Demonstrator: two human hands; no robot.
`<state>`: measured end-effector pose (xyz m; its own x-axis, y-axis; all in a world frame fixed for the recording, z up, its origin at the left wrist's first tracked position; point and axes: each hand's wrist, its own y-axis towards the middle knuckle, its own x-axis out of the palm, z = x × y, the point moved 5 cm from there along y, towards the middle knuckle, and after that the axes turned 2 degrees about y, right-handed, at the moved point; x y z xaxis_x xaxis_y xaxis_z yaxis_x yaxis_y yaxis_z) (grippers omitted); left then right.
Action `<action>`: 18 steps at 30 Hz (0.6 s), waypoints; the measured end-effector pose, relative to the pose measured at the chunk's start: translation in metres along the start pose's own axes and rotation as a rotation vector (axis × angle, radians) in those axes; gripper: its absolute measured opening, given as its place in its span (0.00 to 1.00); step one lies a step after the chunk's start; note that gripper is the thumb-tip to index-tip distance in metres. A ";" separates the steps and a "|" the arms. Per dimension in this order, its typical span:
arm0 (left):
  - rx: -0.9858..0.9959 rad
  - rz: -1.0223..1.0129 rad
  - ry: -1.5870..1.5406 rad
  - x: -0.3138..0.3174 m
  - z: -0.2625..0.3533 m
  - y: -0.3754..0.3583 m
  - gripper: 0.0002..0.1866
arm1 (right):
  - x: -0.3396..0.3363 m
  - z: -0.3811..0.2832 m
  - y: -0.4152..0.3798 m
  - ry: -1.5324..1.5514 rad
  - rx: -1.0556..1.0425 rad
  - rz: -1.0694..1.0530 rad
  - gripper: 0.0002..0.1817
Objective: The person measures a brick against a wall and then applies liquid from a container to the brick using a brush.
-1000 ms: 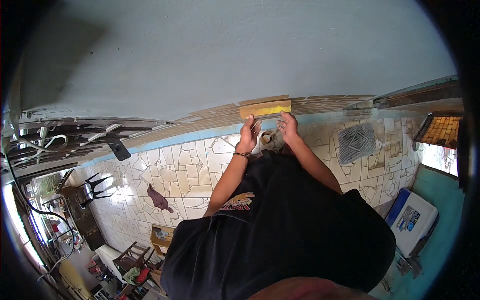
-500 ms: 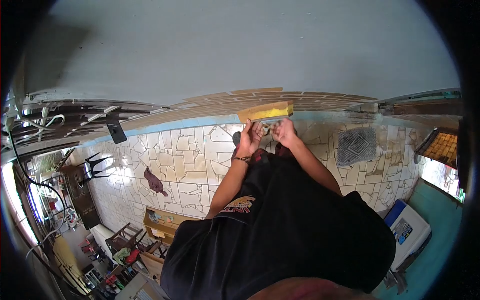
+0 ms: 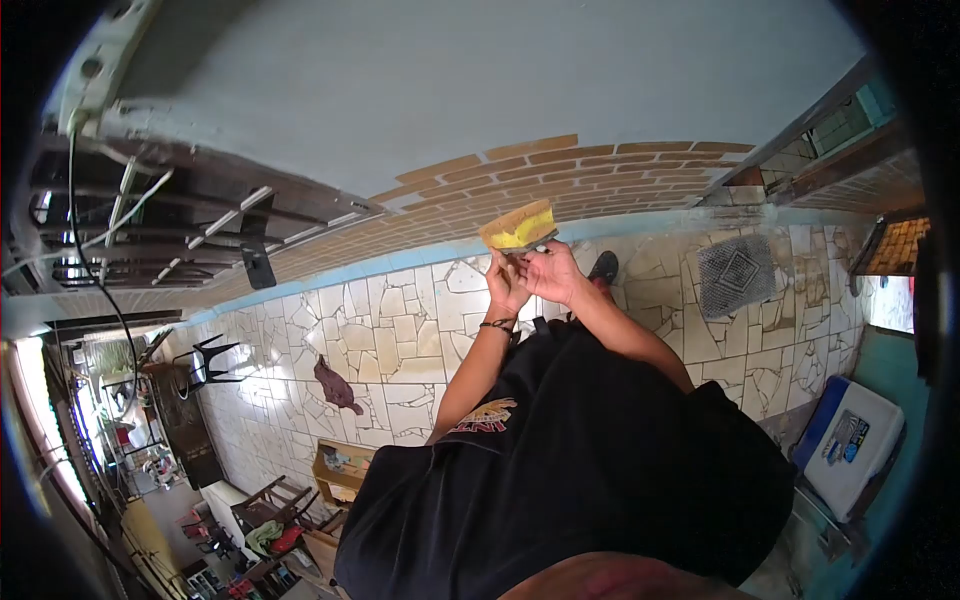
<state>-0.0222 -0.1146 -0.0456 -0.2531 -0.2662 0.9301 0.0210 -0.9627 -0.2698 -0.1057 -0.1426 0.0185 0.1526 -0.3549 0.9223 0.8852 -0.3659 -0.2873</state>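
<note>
A yellow sponge-like block (image 3: 522, 232) with a brown face and a dark backing is held up in front of the lower wall. My left hand (image 3: 507, 284) is closed on its near left edge from below. Beside it, my right hand (image 3: 551, 273) has its fingers bent around the backing; some fingertips are hidden behind the block. Just beyond stands the grey wall (image 3: 480, 80), whose lower part carries a brown brick pattern (image 3: 600, 172) with pale joints.
Cracked-tile flooring (image 3: 400, 330) lies below, with a dark red cloth (image 3: 337, 386) and a grey mat (image 3: 737, 276). A black stool (image 3: 212, 360) stands left, a slatted window (image 3: 190, 215) upper left. A white and blue cooler (image 3: 850, 448) sits at right.
The block has turned and tilted in my hands, and my right hand has moved left, closer to my left hand. The head view has rotated, and a shoe now shows at right.
</note>
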 end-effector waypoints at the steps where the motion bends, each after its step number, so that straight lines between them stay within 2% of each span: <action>1: 0.013 0.013 0.009 -0.003 0.003 -0.015 0.25 | -0.007 0.016 0.000 0.005 -0.012 0.009 0.32; 4: 0.089 0.073 0.058 -0.011 0.008 -0.061 0.27 | -0.025 0.061 -0.005 0.007 -0.075 0.074 0.30; 7: 0.082 -0.094 0.009 -0.004 0.008 -0.099 0.28 | -0.035 0.099 -0.012 0.079 -0.040 0.150 0.30; 8: 0.059 -0.034 0.044 -0.007 0.008 -0.110 0.28 | -0.034 0.107 -0.015 0.067 -0.042 0.111 0.29; 11: -0.022 0.089 0.144 -0.028 0.008 -0.121 0.24 | -0.052 0.115 -0.010 0.061 -0.061 0.208 0.26; 13: -0.045 0.163 0.102 -0.042 0.011 -0.125 0.23 | -0.052 0.113 -0.009 -0.044 -0.263 0.283 0.26; 15: -0.076 0.343 0.210 -0.052 0.013 -0.130 0.21 | -0.055 0.099 -0.008 -0.088 -0.417 0.352 0.26; 16: -0.099 0.334 0.228 -0.053 0.016 -0.133 0.16 | -0.053 0.090 -0.012 -0.144 -0.415 0.322 0.26; 18: -0.081 0.442 0.365 -0.062 0.019 -0.136 0.15 | -0.067 0.059 -0.011 -0.202 -0.532 0.383 0.23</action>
<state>0.0091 0.0316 -0.0615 -0.5547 -0.5940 0.5826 0.1299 -0.7535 -0.6445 -0.0995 -0.0645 -0.0247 0.5366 -0.3952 0.7456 0.4238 -0.6378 -0.6431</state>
